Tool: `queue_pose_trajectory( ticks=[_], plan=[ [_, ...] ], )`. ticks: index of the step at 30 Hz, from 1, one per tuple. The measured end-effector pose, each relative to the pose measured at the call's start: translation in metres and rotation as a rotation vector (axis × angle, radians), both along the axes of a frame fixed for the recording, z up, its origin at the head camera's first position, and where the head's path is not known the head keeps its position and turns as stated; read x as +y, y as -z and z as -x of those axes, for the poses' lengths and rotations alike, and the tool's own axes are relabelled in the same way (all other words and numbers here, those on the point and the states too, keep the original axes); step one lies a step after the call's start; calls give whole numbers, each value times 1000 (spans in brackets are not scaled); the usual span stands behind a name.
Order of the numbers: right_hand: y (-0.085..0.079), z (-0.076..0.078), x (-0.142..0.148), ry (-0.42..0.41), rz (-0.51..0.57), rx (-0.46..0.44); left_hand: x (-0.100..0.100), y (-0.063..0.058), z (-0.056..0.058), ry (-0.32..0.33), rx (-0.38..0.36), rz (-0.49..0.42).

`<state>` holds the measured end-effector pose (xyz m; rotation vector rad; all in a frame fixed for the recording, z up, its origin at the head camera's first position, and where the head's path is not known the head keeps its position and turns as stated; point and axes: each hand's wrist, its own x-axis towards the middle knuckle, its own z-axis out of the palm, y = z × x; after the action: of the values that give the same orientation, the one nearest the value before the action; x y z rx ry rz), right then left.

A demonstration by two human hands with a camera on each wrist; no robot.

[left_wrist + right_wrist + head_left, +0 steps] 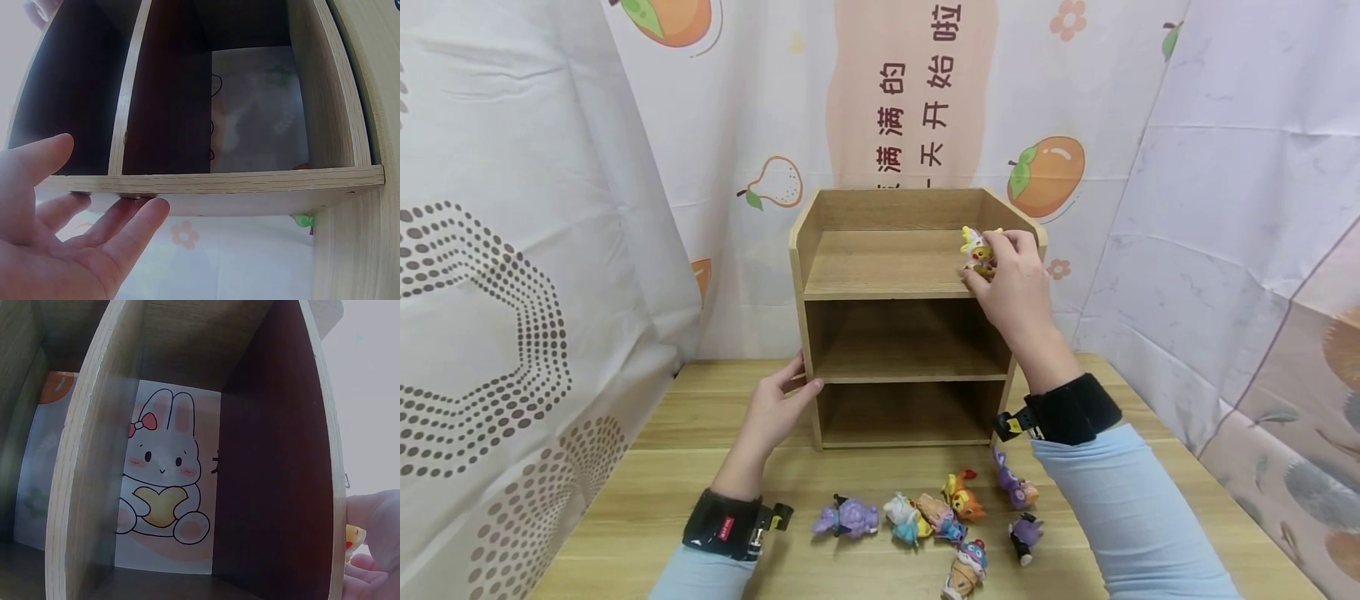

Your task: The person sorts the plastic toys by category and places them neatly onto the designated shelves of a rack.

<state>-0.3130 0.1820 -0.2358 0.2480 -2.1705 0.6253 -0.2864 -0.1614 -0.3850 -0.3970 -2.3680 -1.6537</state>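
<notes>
Head view, right grip (1018, 279) pinching partly hidden figurine (978, 252), left grip (777, 407) wide against shelf (910, 354)

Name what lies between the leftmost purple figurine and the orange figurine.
In the head view, a white-blue figurine and a tan-purple figurine lie between them.

Pale yellow wood-grain table (655, 467), 6 o'clock. White printed fabric backdrop (745, 100), 12 o'clock, bearing peach wavy-edged panel (853, 83) with dark Chinese characters (891, 121), same direction. White outlined pear print (778, 182), between 10 and 11; orange leafed fruit print (1052, 177), 2. White brown-dotted cloth (475, 150), 9. Right wrist view: white cartoon rabbit print (162, 465), red bow, yellow heart, 9 o'clock near centre.
</notes>
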Motion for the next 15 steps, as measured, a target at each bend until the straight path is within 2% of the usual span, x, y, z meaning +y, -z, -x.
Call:
queue_pose_trajectory(
  ticks=[15],
  plan=[
    [-2, 4, -5, 4, 15, -39, -1, 2, 1, -4, 9, 7]
  ],
)
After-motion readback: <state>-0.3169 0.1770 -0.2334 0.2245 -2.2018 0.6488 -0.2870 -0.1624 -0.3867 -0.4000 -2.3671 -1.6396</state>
